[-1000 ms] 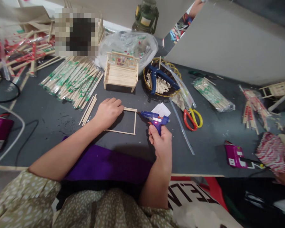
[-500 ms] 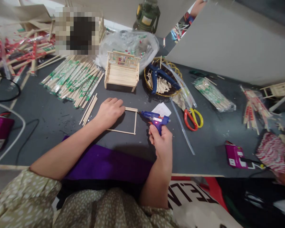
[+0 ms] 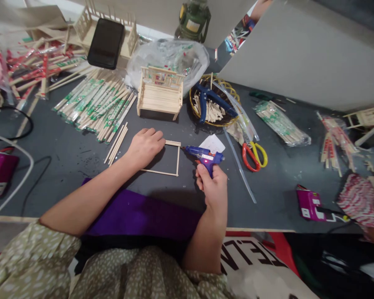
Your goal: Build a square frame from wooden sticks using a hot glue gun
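My right hand (image 3: 212,180) grips a blue hot glue gun (image 3: 204,155) by its handle. The gun's nozzle points left, close to the far right corner of a rectangular frame of thin wooden sticks (image 3: 178,160) lying on the table. Fingers curled, my left hand (image 3: 147,145) holds the far side of that frame and hides its left part. A few loose sticks (image 3: 116,143) lie left of this hand. Behind the frame stands a small bench made of sticks (image 3: 160,97).
Wrapped chopsticks (image 3: 93,104) are heaped at the left. A basket (image 3: 212,118) holds blue cutters (image 3: 202,104) and stick pieces. Scissors (image 3: 254,157) and a clear glue stick (image 3: 241,166) lie to the right. A phone (image 3: 106,43) leans at the back; purple boxes (image 3: 311,203) sit on both sides.
Almost nothing differs. Both hands, the glue gun and the stick frame keep their places, apart from a very slight shift of the view.
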The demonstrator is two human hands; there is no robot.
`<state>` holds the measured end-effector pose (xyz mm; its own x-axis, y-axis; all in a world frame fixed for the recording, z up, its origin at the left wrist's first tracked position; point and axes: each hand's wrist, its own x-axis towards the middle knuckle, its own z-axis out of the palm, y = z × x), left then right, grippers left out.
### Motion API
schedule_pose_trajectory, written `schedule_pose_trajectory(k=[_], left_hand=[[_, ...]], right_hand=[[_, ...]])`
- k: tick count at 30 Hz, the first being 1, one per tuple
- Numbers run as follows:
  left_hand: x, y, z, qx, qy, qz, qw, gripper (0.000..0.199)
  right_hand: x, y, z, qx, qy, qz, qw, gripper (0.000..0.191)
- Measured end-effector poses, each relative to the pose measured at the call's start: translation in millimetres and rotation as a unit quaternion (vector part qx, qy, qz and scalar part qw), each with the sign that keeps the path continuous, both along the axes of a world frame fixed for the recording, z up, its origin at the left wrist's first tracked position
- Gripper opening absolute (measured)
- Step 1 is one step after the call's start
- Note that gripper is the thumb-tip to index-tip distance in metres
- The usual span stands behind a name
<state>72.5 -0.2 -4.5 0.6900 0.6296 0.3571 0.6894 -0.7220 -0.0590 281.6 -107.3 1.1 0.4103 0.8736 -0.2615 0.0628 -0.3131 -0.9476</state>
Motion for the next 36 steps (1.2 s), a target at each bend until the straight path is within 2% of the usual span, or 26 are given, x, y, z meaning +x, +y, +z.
schedule_pose_trajectory(k=[4,9,13,16,19,23,27,32,36], left_hand=[[0,0,-0.2,-0.008,0.003,0.005,1.0,0.022],[1,0,-1.4,-0.024,0.011,0.025,0.999,0.021],[1,0,-1.7,-0.035,0.014,0.037,0.999,0.02],[1,1,-2.2,-0.039,0.019,0.04,0.998,0.02],[0,0,-2.8,-0.048,0.022,0.049,0.997,0.022],[0,-3,-0.2,-0.078,0.016,0.07,0.994,0.024],[-2,-7,5.7,-0.128,0.008,0.106,0.986,0.021],[-9,-9,13.7,-0.188,-0.019,0.175,0.966,0.019],[-12,-13,20.9,-0.23,-0.014,0.195,0.953,0.014]], right_hand=[[-2,0,3.7,0.009,0.017,0.0,1.0,0.035],[-3,2,7.7,0.072,0.047,-0.046,0.995,0.033],[-3,0,11.3,0.097,0.085,-0.039,0.991,0.028],[-9,-6,18.1,0.1,0.158,-0.013,0.982,0.028],[-21,-15,22.9,0.088,0.26,0.008,0.962,0.03],[-40,-19,16.3,0.062,0.343,0.011,0.937,0.034],[-53,-8,8.7,0.063,0.368,-0.02,0.927,0.032],[-57,7,16.5,0.079,0.367,-0.077,0.924,0.027],[-54,19,21.0,0.079,0.347,-0.092,0.93,0.027]])
